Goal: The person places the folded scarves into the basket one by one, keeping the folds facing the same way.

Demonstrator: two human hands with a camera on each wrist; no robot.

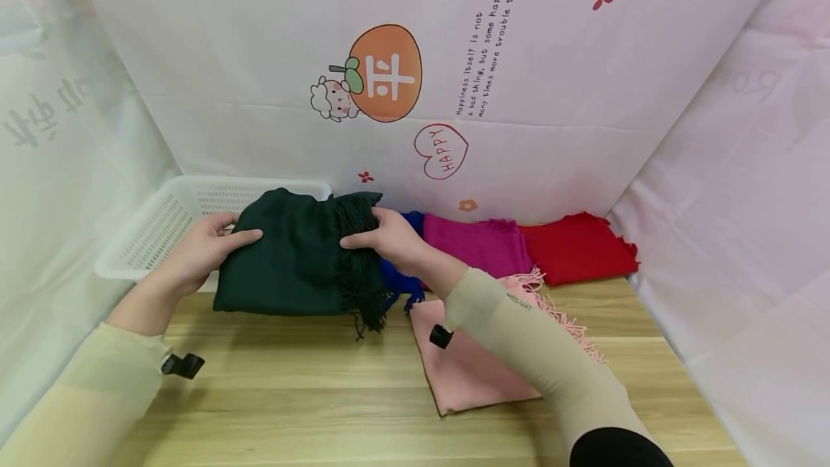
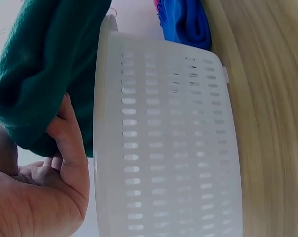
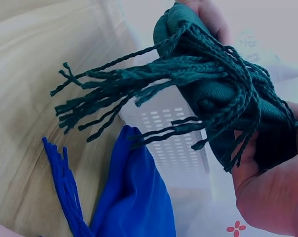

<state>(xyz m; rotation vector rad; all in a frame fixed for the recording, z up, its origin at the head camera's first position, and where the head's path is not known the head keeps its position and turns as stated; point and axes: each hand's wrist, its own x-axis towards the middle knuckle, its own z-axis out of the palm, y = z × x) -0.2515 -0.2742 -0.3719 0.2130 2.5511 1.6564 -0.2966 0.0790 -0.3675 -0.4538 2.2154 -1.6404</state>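
A folded dark green scarf (image 1: 292, 258) with fringe at its right end is held up between both hands, over the front of a white perforated basket (image 1: 149, 236). My left hand (image 1: 201, 251) grips the scarf's left edge, thumb on the near face and fingers behind. At the fringed end, my right hand (image 1: 398, 240) pinches the scarf the same way. In the right wrist view the green fringe (image 3: 188, 74) hangs loose beyond the fold. The left wrist view shows the basket's slotted wall (image 2: 164, 138) beside the left hand.
Right of the basket lie a blue scarf (image 1: 398, 279), a magenta scarf (image 1: 476, 247) and a red scarf (image 1: 580, 247), folded in a row along the back wall. A pink fringed scarf (image 1: 480, 366) lies on the wooden table (image 1: 292, 388), partly under the right forearm. White printed cloth encloses the table.
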